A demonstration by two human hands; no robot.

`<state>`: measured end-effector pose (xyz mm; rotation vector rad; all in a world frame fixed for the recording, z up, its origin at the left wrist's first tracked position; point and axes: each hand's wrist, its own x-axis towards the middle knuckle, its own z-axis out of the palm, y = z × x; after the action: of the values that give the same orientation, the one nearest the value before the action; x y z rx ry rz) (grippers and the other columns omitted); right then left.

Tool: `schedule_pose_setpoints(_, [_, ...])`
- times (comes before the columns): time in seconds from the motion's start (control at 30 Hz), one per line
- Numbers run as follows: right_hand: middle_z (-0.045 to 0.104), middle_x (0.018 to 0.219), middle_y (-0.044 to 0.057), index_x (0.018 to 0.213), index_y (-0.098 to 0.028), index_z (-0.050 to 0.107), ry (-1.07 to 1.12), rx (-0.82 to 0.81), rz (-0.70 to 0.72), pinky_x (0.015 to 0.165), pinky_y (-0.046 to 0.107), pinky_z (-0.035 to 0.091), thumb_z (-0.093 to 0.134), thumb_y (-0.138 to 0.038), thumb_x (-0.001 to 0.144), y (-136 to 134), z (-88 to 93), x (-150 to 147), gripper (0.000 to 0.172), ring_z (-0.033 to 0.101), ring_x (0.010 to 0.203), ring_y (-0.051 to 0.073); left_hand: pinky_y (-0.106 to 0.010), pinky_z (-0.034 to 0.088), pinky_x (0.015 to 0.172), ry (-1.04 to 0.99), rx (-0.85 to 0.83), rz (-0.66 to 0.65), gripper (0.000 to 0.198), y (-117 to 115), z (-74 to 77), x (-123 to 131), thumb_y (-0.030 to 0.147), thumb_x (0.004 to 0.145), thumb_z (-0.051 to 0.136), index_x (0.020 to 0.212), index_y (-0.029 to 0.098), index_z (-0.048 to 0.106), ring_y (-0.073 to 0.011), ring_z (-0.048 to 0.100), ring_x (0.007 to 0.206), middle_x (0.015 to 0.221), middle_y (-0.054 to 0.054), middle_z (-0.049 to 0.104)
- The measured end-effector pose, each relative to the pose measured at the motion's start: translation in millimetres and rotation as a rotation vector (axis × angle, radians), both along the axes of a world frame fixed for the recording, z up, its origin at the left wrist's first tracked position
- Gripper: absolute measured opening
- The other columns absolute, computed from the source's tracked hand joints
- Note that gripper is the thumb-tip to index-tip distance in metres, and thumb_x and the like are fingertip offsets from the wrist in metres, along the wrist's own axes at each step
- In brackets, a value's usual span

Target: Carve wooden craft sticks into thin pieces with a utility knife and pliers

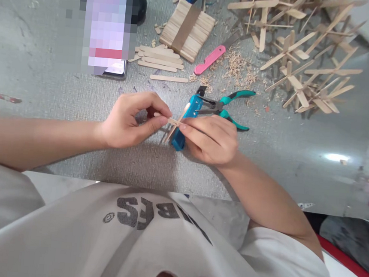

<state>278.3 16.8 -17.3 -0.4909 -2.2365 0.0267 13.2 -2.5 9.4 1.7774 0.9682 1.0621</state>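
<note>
My left hand pinches one end of a small crossed piece of wooden sticks between thumb and fingers. My right hand grips the other side of the same piece, fingertips meeting the left hand's at the middle. Under and behind the sticks lies a blue tool on the grey table, partly covered by my right hand. Teal-handled pliers lie just behind my right hand.
A banded stack of flat sticks and loose sticks lie behind my hands, with a pink knife and wood shavings. Several finished stick crosses are piled at the back right. A phone lies back left.
</note>
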Motion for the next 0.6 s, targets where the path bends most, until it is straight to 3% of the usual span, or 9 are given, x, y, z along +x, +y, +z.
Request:
schedule_pose_setpoints(0.23, [0.087, 0.111, 0.005, 0.135, -0.024, 0.071, -0.040, 0.005, -0.008, 0.070, 0.031, 0.056, 0.071, -0.020, 0.103, 1.6, -1.7, 2.5, 0.032, 0.081, 0.091, 0.017, -0.035, 0.053, 0.063, 0.046, -0.093, 0.024, 0.010, 1.7, -2.6, 0.3, 0.029, 0.102, 0.069, 0.098, 0.023, 0.075, -0.0148, 0.064, 0.070, 0.084, -0.003, 0.076])
schedule_pose_setpoints(0.37, [0.086, 0.107, 0.004, 0.134, -0.024, 0.070, -0.046, 0.000, -0.042, 0.070, 0.032, 0.057, 0.072, -0.023, 0.103, 2.7, -1.9, 0.1, 0.031, 0.080, 0.088, 0.018, -0.032, 0.051, 0.060, -0.024, -0.141, 0.049, 0.012, 3.5, -3.8, 2.2, 0.029, 0.101, 0.068, 0.097, 0.020, 0.075, -0.0134, 0.066, 0.068, 0.083, -0.003, 0.076])
schedule_pose_setpoints(0.6, [0.082, 0.108, 0.008, 0.138, -0.021, 0.070, 0.112, -0.020, -0.059, 0.075, 0.036, 0.061, 0.070, -0.027, 0.102, 6.5, -4.2, -1.8, 0.036, 0.076, 0.092, 0.022, -0.030, 0.046, 0.056, -0.065, -0.162, 0.198, 0.010, 7.0, -5.1, 3.6, 0.025, 0.095, 0.065, 0.092, 0.018, 0.072, -0.0115, 0.060, 0.061, 0.077, -0.001, 0.070])
